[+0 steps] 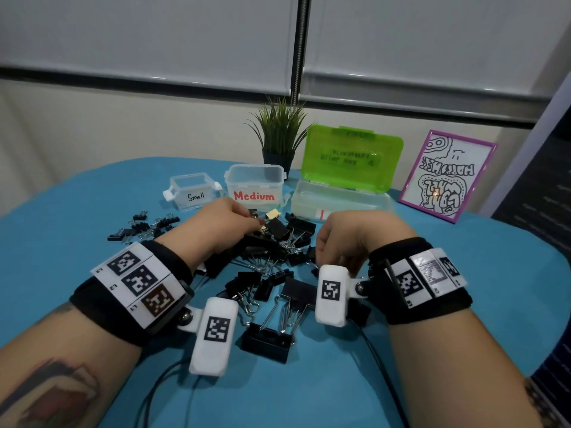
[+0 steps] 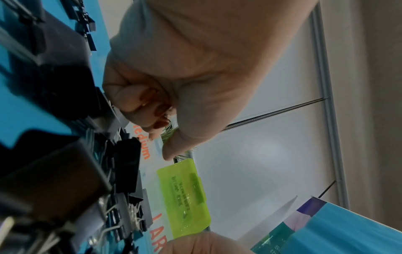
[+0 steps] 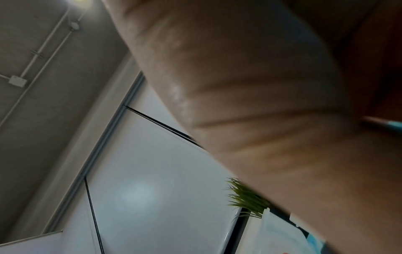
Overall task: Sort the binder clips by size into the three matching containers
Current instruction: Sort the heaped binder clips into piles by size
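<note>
The tabletop point(image 1: 77, 230) carries a heap of black clips point(image 1: 272, 257) at centre, near the three tubs point(image 1: 256, 183). The big clip point(image 1: 267, 338) nearest looks heavy and stiff; I judge its body safer to pinch than the loose wire arms. Small clips point(image 1: 139, 227) lie left, light and slippery. The left hand point(image 1: 228, 217) curls into the heap; what it grips I cannot tell. Nor can I tell of the curled right hand point(image 1: 349, 236).
</note>
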Available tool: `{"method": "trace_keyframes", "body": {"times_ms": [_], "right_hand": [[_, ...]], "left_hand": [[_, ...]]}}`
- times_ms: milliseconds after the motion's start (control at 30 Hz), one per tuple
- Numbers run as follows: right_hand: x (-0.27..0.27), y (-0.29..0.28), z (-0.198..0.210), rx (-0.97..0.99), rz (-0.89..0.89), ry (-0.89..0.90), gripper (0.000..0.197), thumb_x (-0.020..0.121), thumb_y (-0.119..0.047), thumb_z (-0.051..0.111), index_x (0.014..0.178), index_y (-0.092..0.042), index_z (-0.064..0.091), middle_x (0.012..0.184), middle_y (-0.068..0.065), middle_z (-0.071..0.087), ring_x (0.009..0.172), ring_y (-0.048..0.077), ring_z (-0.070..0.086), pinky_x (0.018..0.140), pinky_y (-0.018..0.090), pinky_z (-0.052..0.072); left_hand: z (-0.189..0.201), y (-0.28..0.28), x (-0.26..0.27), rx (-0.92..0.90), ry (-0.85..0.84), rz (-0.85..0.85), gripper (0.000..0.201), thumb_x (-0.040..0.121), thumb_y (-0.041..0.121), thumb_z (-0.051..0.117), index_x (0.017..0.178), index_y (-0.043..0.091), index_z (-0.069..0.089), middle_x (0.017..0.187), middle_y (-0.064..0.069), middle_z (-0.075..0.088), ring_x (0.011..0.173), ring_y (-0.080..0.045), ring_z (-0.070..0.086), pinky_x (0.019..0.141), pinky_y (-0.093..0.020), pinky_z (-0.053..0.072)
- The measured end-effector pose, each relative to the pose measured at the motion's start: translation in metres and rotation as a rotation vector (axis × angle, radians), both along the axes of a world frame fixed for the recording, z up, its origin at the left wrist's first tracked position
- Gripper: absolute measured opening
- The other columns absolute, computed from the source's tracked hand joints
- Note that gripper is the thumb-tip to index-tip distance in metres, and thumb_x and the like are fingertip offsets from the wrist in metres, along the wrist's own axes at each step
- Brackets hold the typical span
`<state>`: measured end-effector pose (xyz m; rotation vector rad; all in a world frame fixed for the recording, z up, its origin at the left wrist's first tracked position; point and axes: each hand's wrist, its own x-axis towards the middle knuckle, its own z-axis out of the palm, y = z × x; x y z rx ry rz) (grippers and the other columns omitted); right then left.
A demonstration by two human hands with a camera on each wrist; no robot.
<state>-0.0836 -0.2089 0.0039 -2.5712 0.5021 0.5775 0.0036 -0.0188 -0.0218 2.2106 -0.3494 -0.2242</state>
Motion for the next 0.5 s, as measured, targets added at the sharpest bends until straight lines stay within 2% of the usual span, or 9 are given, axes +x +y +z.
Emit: {"method": "trace_keyframes", "body": {"times_ms": [100, 167, 233, 300, 400, 500], "right_hand": [[0.003, 0.003, -0.002, 0.014, -0.009, -0.089, 0.030, 0.074, -0.003, 0.080, 0.102, 0.005, 0.072, 0.090, 0.022, 0.076, 0.080, 0.037, 0.074, 0.081, 0.056, 0.060], [0.004, 0.004, -0.002, 0.023, -0.011, -0.151, 0.024, 0.074, 0.000, 0.076, 0.098, 0.005, 0.072, 0.079, 0.019, 0.073, 0.072, 0.035, 0.072, 0.077, 0.054, 0.061], [0.004, 0.002, -0.002, 0.092, -0.028, -0.213, 0.017, 0.075, 0.003, 0.074, 0.092, 0.004, 0.071, 0.068, 0.014, 0.069, 0.069, 0.031, 0.071, 0.073, 0.048, 0.063], [0.004, 0.000, 0.000, 0.224, -0.062, -0.257, 0.012, 0.077, 0.007, 0.072, 0.087, 0.001, 0.068, 0.060, 0.011, 0.068, 0.064, 0.028, 0.072, 0.063, 0.037, 0.063], [0.003, 0.002, 0.001, 0.441, -0.084, -0.372, 0.012, 0.082, 0.012, 0.068, 0.085, 0.001, 0.064, 0.067, 0.019, 0.067, 0.053, 0.021, 0.069, 0.054, 0.029, 0.061], [0.007, 0.007, 0.000, 0.660, -0.026, -0.501, 0.010, 0.085, 0.011, 0.068, 0.091, 0.004, 0.065, 0.079, 0.021, 0.065, 0.056, 0.018, 0.069, 0.053, 0.024, 0.059]], "left_hand": [[0.000, 0.000, -0.001, -0.072, 0.059, -0.048, 0.034, 0.086, 0.045, 0.072, 0.106, 0.019, 0.065, 0.079, 0.001, 0.055, 0.061, -0.013, 0.046, 0.050, -0.023, 0.036], [-0.001, -0.001, -0.004, -0.127, 0.143, -0.093, 0.038, 0.085, 0.052, 0.069, 0.103, 0.017, 0.068, 0.076, -0.004, 0.051, 0.061, -0.015, 0.045, 0.047, -0.023, 0.038], [-0.001, -0.004, -0.008, -0.187, 0.233, -0.118, 0.045, 0.087, 0.056, 0.066, 0.103, 0.014, 0.070, 0.076, -0.004, 0.049, 0.058, -0.013, 0.044, 0.045, -0.022, 0.037], [-0.002, -0.007, -0.012, -0.243, 0.300, -0.131, 0.049, 0.089, 0.056, 0.062, 0.103, 0.010, 0.071, 0.077, -0.002, 0.050, 0.053, -0.009, 0.045, 0.042, -0.019, 0.035], [0.000, -0.011, -0.018, -0.290, 0.377, -0.169, 0.054, 0.093, 0.056, 0.055, 0.103, 0.006, 0.070, 0.071, 0.001, 0.053, 0.049, -0.006, 0.049, 0.038, -0.016, 0.036], [0.001, -0.013, -0.021, -0.338, 0.497, -0.232, 0.057, 0.094, 0.062, 0.046, 0.100, 0.009, 0.065, 0.068, -0.002, 0.063, 0.051, -0.008, 0.059, 0.039, -0.017, 0.045]]}}
